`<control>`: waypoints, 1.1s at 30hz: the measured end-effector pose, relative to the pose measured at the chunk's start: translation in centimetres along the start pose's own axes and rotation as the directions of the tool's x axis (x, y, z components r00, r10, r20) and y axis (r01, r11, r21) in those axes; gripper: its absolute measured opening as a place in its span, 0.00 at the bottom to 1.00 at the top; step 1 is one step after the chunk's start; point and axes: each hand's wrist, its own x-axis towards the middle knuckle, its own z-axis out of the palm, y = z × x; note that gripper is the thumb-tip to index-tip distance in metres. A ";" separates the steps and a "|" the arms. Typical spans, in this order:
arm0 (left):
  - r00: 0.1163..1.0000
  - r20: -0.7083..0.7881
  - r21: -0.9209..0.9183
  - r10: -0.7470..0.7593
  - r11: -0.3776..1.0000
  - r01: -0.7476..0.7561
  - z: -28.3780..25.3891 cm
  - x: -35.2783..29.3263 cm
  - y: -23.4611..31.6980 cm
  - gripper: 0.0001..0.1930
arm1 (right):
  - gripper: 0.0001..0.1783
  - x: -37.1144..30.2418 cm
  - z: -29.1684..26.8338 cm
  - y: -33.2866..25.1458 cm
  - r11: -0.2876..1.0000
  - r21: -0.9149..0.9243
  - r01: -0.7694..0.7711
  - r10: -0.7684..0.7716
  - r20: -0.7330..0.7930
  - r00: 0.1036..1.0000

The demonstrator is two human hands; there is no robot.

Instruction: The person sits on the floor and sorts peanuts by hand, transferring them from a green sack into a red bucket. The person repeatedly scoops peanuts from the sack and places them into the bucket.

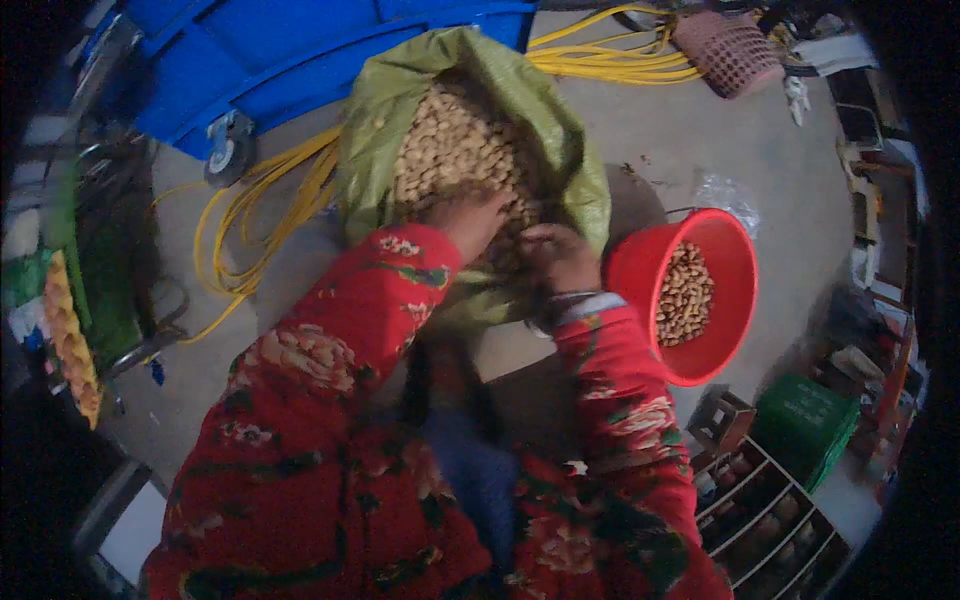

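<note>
A green woven sack [375, 110] stands open in front of me, filled with what look like unshelled peanuts [450, 140]. My left hand [468, 222] reaches over the near side of the peanuts; its fingers are blurred and partly lost against the dark pile. At the sack's right inner side, my right hand [562, 258] has its fingers curled together. What they hold, if anything, is hidden. To the right of that hand, a red bucket [735, 290] leans toward me with more peanuts [684, 300] inside.
A blue wheeled bin [320, 50] with a caster [230, 148] stands behind the sack. Yellow cable or hose [225, 235] lies coiled on the floor. A pink basket [728, 55] is at far right. Near right are a green container [805, 425] and a slatted crate [765, 510].
</note>
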 end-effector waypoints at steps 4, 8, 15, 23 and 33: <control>0.977 0.215 0.233 0.006 0.971 -0.057 0.9 1.1 0.4 0.19 | 0.13 1.5 1.3 1.8 0.705 -0.708 -0.045 0.133 0.069 0.989; 0.947 0.312 0.300 -0.077 0.954 -0.021 -0.1 1.6 0.9 0.18 | 0.15 2.0 2.3 1.6 0.666 -0.742 -0.078 0.181 0.059 0.982; 0.980 0.098 -0.171 -0.172 0.967 0.187 -1.1 0.2 -1.2 0.11 | 0.15 2.9 3.9 0.7 0.571 -0.806 -0.152 0.291 0.026 0.956; 0.829 0.192 -0.677 -0.525 0.541 0.499 -3.0 -1.3 -3.1 0.19 | 0.15 2.9 4.5 2.1 0.604 -0.784 -0.148 0.262 0.019 0.965; 0.861 0.195 -0.941 -0.469 0.159 0.300 -8.4 -6.3 -2.3 0.09 | 0.16 1.5 3.4 2.1 0.527 -0.847 -0.077 0.234 0.057 0.970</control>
